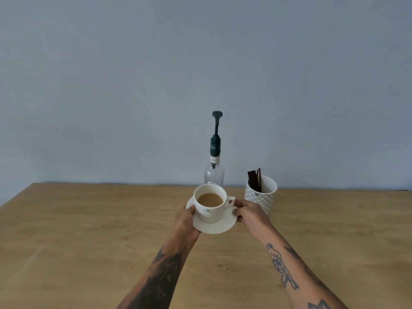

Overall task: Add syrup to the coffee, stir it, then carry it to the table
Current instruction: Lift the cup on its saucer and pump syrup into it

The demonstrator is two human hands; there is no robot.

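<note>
A white cup of light brown coffee stands on a white saucer, its handle pointing right. My left hand grips the saucer's left rim and my right hand grips its right rim. Whether the saucer rests on the wood or hangs just above it, I cannot tell. Directly behind the cup stands a clear syrup bottle with a tall dark green pump. The bottle's lower part is hidden by the cup.
A patterned white cup holding several dark stir sticks stands just right of my right hand. The wooden counter runs back to a plain blue-grey wall, and its left edge slants off at the far left.
</note>
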